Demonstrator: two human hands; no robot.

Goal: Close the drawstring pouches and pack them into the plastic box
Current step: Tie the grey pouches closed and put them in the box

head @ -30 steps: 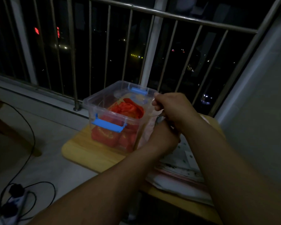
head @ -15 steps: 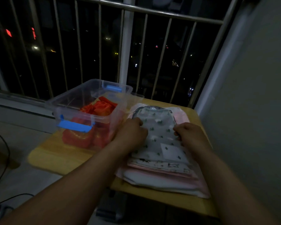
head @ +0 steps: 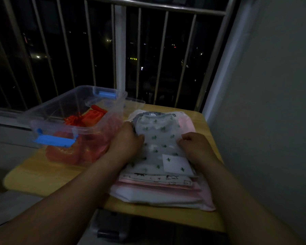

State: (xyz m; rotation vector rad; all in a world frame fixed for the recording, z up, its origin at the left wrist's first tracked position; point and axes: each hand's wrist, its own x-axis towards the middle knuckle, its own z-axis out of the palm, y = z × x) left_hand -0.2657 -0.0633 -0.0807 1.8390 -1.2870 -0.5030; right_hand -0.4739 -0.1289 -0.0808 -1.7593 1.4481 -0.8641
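**Both hands on the top pouch, beside the box**

The top pouch (head: 158,138), pale with small green cactus prints and a white patch (head: 177,164) near its lower right corner, lies flat on a stack (head: 159,190) of other flat pouches in white and pink. The stack sits on the right half of a small wooden table (head: 42,175).

The left hand (head: 126,142) holds the pouch's left edge with curled fingers. The right hand (head: 194,145) holds the right edge the same way, its fingers bent down onto the cloth. The light is too dim to show how far the fingertips reach under the fabric. The two hands are apart, with the width of the pouch between them.

Just beside the left hand, on the left half of the table, stands the clear plastic box (head: 48,110), open at the top. Red pouches (head: 88,117) lie inside it, filling the bottom and heaped toward the middle. A blue clip (head: 54,140) hangs on its near wall.

Behind the table a metal railing (head: 120,50) stands against the dark, with scattered lights beyond it. A plain wall (head: 263,103) rises just right of the table.
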